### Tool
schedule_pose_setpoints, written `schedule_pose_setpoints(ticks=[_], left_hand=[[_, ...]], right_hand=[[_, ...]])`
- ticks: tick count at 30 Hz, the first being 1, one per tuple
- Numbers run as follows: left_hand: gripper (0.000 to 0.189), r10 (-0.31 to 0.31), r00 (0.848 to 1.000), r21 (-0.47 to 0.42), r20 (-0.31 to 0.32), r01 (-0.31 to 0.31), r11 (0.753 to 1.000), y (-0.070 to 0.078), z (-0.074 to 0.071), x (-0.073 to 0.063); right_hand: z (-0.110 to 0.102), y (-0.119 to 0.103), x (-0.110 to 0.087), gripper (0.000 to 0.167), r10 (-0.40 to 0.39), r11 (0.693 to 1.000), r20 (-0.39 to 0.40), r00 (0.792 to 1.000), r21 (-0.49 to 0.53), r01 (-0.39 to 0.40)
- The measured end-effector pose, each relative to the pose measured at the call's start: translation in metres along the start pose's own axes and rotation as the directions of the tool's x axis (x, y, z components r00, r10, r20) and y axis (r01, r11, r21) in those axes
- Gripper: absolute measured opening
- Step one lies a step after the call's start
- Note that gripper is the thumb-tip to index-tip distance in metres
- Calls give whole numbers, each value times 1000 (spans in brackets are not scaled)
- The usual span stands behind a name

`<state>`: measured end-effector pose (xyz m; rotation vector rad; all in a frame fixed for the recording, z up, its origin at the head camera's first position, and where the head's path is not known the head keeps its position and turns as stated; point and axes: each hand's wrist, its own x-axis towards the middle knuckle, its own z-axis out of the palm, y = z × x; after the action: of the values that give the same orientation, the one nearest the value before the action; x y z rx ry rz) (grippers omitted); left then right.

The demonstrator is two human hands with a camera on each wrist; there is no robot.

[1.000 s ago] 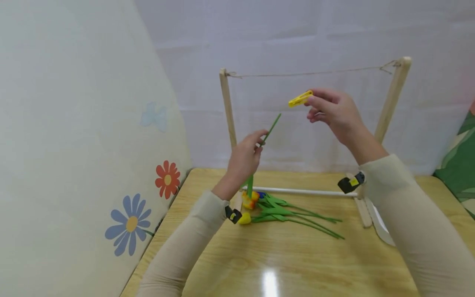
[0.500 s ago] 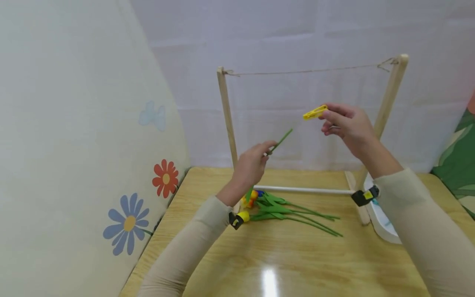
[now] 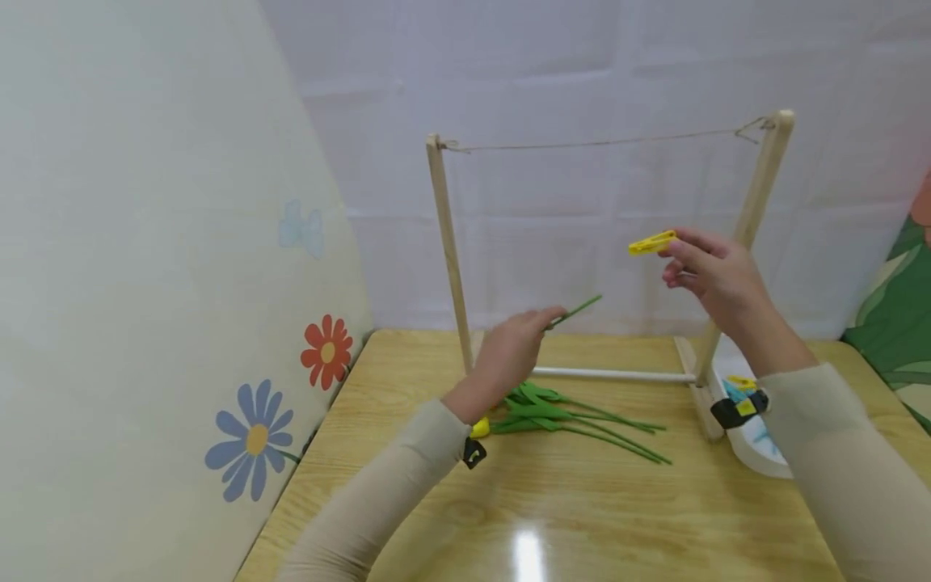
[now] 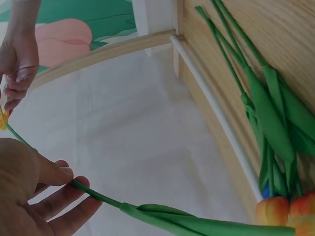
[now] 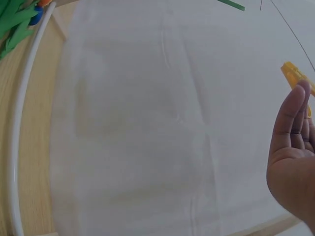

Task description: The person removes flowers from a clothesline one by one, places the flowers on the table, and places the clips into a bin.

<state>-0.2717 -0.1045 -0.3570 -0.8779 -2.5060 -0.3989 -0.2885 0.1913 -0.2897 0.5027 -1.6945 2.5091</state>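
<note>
My left hand (image 3: 511, 353) pinches the green stem (image 4: 101, 197) of an artificial tulip between thumb and fingers. The stem's bare end points up and right in the head view; the held flower head is hidden there. In my right hand (image 3: 722, 279), thumb and fingertips pinch a yellow clothespin (image 3: 650, 243), held in the air to the right of the stem end and apart from it. Below, several artificial tulips (image 3: 541, 411) lie on the wooden table with stems toward the right. Orange-yellow flower heads (image 4: 272, 211) show in the left wrist view.
A wooden frame stands behind, with a left post (image 3: 449, 242), a right post (image 3: 760, 190), a string (image 3: 596, 144) tied across the top and a white rod (image 3: 618, 374) low down. Beside the right post, a white tray (image 3: 752, 462) holds blue and yellow clothespins, partly covered by my right arm.
Both hands have moved down and to the right, carrying the tulip and the clothespin. The held stem now leans closer to level, and more of the tray shows.
</note>
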Motion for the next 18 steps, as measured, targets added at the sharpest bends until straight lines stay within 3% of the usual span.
schedule_pose_setpoints(ticks=[9,11,18], left_hand=[[59,127,992,54,12,-128,990,8,22,-12],[61,148,989,82,15,-148,986,11,25,-14],[52,244,970,186,-4,-239,953,21,37,-20]], right_hand=[[-22,8,-12,14,27,998,-54,998,53,-24],[-27,9,-15,14,26,999,-67,997,23,-24],[-43,14,-29,18,55,998,-116,992,18,-53]])
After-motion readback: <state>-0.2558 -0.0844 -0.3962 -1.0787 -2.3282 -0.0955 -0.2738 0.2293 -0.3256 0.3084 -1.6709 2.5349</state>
